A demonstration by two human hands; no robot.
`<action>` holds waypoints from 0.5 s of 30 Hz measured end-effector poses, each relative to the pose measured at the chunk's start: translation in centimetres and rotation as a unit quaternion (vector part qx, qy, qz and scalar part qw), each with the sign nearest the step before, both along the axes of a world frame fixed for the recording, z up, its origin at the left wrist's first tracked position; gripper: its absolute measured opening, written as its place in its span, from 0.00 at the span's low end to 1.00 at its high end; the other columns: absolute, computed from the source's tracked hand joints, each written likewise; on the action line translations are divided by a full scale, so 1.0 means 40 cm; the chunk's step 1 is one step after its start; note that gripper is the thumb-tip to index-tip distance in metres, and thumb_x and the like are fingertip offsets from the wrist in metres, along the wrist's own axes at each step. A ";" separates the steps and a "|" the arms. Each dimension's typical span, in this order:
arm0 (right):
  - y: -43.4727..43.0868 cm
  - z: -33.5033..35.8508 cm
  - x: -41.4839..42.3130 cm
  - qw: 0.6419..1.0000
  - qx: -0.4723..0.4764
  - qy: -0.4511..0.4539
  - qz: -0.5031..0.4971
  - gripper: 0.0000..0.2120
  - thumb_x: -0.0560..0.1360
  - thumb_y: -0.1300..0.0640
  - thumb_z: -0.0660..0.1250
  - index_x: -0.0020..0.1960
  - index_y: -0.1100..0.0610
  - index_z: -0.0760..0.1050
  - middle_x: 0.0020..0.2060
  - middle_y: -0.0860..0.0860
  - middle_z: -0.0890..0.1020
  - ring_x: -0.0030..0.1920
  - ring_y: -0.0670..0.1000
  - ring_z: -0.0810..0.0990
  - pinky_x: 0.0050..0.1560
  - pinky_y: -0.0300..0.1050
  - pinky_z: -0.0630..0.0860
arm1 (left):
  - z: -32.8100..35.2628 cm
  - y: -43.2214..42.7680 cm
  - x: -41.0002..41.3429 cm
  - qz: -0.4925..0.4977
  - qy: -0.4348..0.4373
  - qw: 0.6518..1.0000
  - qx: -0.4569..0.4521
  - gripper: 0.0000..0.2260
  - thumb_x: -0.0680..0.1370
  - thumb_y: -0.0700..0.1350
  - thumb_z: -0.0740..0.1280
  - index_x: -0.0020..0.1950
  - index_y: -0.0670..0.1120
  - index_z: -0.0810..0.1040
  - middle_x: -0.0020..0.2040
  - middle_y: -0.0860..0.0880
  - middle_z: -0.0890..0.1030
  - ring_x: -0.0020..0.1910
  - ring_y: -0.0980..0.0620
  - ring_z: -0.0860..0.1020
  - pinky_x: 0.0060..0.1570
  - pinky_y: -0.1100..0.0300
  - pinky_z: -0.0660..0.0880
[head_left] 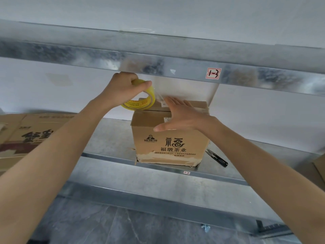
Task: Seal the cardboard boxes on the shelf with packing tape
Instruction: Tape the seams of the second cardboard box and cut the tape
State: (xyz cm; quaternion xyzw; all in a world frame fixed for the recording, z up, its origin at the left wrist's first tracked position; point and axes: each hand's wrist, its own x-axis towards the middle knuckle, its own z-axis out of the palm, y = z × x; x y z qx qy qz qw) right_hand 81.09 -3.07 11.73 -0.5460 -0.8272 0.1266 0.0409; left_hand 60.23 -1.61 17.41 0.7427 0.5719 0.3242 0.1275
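Observation:
A brown cardboard box (pixel 168 145) with black printed characters stands on the metal shelf (pixel 109 138). My left hand (pixel 126 87) grips a yellow roll of packing tape (pixel 140 102) above the box's back left corner, just under the upper shelf beam. A clear strip of tape (pixel 159 95) runs from the roll down toward the box top. My right hand (pixel 181 115) lies flat with straight fingers on the box top, thumb down over the front edge.
Black thread snips (pixel 217 157) lie on the shelf right of the box. Flattened printed cartons (pixel 26 132) are stacked at the left. Another carton edge (pixel 319 166) shows at the far right. The upper beam (pixel 175 67) carries a red-bordered label (pixel 213 73).

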 end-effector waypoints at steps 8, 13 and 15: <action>-0.007 -0.025 0.010 1.000 -0.012 0.015 -0.017 0.61 0.56 0.20 0.59 0.77 0.50 0.41 0.78 0.48 0.47 0.77 0.48 0.43 0.73 0.51 0.40 | -0.007 0.001 -0.019 -0.034 -0.092 0.991 -0.088 0.26 0.74 0.66 0.59 0.34 0.44 0.78 0.34 0.48 0.81 0.36 0.54 0.77 0.43 0.58 0.69; -0.006 -0.035 0.009 1.000 0.004 0.000 -0.001 0.61 0.56 0.19 0.57 0.77 0.49 0.41 0.77 0.47 0.47 0.77 0.48 0.42 0.74 0.53 0.40 | -0.042 -0.003 -0.038 -0.019 -0.202 0.974 -0.098 0.23 0.77 0.59 0.62 0.32 0.42 0.75 0.31 0.45 0.78 0.36 0.51 0.79 0.46 0.60 0.71; -0.006 -0.040 0.010 1.000 0.017 0.003 0.004 0.59 0.57 0.18 0.55 0.77 0.49 0.43 0.77 0.47 0.47 0.77 0.48 0.43 0.74 0.53 0.41 | -0.038 0.005 -0.040 -0.015 -0.227 0.970 -0.083 0.21 0.76 0.58 0.65 0.31 0.43 0.72 0.27 0.48 0.73 0.33 0.51 0.77 0.43 0.60 0.71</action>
